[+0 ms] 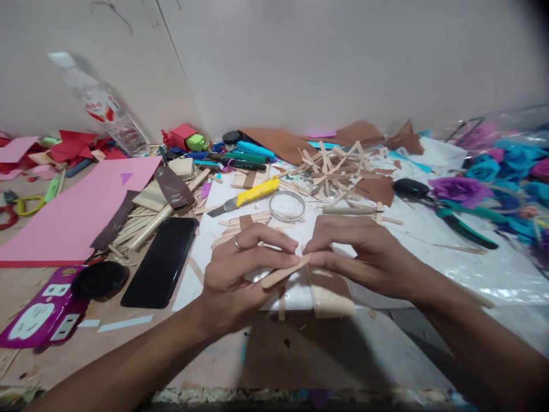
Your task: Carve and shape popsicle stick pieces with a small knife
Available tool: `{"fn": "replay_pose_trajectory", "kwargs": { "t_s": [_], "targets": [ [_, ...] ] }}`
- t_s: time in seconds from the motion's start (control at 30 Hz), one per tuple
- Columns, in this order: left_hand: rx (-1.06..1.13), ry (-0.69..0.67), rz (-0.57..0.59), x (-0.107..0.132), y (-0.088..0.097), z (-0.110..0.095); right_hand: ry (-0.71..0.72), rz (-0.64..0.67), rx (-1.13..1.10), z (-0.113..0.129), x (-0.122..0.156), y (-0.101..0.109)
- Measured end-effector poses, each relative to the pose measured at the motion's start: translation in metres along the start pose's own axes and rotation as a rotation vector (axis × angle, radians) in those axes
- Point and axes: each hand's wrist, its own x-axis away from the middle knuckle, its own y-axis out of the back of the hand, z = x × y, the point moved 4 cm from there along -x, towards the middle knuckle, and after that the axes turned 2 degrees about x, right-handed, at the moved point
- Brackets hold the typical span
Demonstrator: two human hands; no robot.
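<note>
A flat wooden craft stick (pixel 278 278) with a rounded end lies across the fingers of my left hand (pixel 234 274), which is closed on it. My right hand (pixel 364 252) pinches the same stick near its other end, thumb and fingertips together. The fingertips of both hands almost meet. Beneath my right hand is a tan, flat wooden piece or stack (pixel 332 294), partly hidden. Just beyond the hands are a ring of clear tape (pixel 287 206) and a yellow utility knife (pixel 257 191) with its blade out.
Star-like craft-stick pieces (pixel 330 169) lie behind. On the left are a black phone (pixel 160 263), a purple power strip (pixel 47 309), pink paper (pixel 94 206) and a leaning plastic bottle (pixel 103 109). Green-handled pliers (pixel 465 226) and paper flowers (pixel 461 191) sit on the right.
</note>
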Motion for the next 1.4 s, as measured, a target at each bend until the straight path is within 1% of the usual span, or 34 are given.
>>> {"fn": "replay_pose_trajectory", "kwargs": {
  "t_s": [0.07,0.17,0.37,0.47,0.6,0.67,0.9,1.0,1.2,1.4],
  "targets": [
    [-0.020,0.020,-0.019,-0.001,0.001,0.000,0.045,-0.043,0.032,0.001,0.001,0.003],
    [-0.054,0.038,-0.013,-0.002,0.000,-0.001,0.074,-0.062,0.071,0.000,0.002,0.006],
    [-0.095,0.047,-0.014,0.001,-0.001,0.003,0.119,-0.052,0.135,0.001,0.003,0.007],
    [-0.136,0.068,-0.018,0.004,-0.002,0.005,0.116,-0.040,0.137,0.003,0.002,0.008],
    [-0.178,0.028,-0.011,0.004,-0.004,0.006,0.060,-0.034,0.096,0.004,0.000,0.010],
    [-0.183,0.003,-0.003,0.003,-0.005,0.006,0.011,-0.026,0.066,0.003,0.000,0.010],
    [-0.166,-0.023,0.089,0.006,-0.007,0.006,-0.216,0.084,-0.085,-0.005,0.001,0.005],
    [-0.132,-0.049,0.112,0.006,-0.008,0.006,-0.276,0.123,-0.118,-0.007,0.002,0.003],
    [-0.110,-0.036,0.155,0.006,-0.009,0.009,-0.285,0.125,-0.143,-0.009,0.001,0.001],
    [-0.155,0.013,0.239,0.005,-0.012,0.010,-0.298,0.173,-0.074,-0.010,0.003,-0.001]
  ]
}}
